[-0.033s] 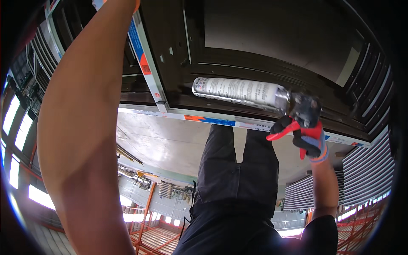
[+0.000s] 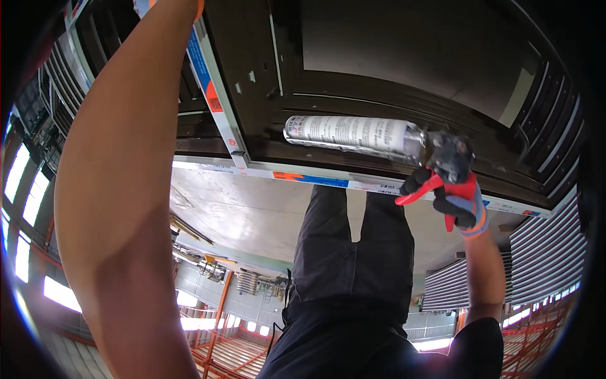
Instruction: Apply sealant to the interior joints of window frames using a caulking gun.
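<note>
My right hand (image 2: 456,205), in a red, black and grey-blue glove, closes around the black grip of a sealant gun (image 2: 353,131). A white printed cylinder with a shiny silver end lies along its front, pointing left and tilted slightly. The gun hangs over the near rail of a dark brown framed panel (image 2: 252,57). My left forearm reaches up past the panel's left side. Of my left hand (image 2: 200,9), only the orange glove cuff shows at the top edge, so its fingers are hidden.
Pale metal edging (image 2: 218,104) with printed blue, orange and white film runs along the panel's left and near sides. Stacked metal profiles (image 2: 546,243) stand at the right. Beyond my legs are a grey floor (image 2: 233,208) and orange-red racks (image 2: 230,350).
The sealant gun and my right hand have shifted very slightly left. My left arm has barely moved.
</note>
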Demonstrator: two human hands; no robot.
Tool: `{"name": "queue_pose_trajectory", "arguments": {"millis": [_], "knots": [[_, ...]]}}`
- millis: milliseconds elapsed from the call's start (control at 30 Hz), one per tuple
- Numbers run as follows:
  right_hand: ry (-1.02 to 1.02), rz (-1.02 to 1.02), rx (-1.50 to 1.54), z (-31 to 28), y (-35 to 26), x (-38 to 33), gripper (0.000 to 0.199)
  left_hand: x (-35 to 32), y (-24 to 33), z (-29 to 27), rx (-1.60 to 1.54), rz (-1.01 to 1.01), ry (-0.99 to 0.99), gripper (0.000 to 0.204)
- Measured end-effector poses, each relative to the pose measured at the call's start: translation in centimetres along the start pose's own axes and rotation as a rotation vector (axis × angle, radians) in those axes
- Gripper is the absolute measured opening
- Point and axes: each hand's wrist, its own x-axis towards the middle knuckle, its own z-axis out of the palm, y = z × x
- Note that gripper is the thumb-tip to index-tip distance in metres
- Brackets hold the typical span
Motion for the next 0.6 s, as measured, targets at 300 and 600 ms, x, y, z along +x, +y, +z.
{"name": "queue_pose_trajectory", "arguments": {"millis": [300,600], "knots": [[-0.079,0.025,0.272,-0.3,0.0,6.6,0.058,5.8,-2.2,-4.3,0.548,1.135,-0.750,0.024],[-0.108,-0.002,0.426,0.1,-1.3,9.1,0.020,3.9,-2.1,-0.1,1.305,0.775,0.112,0.031]]}}
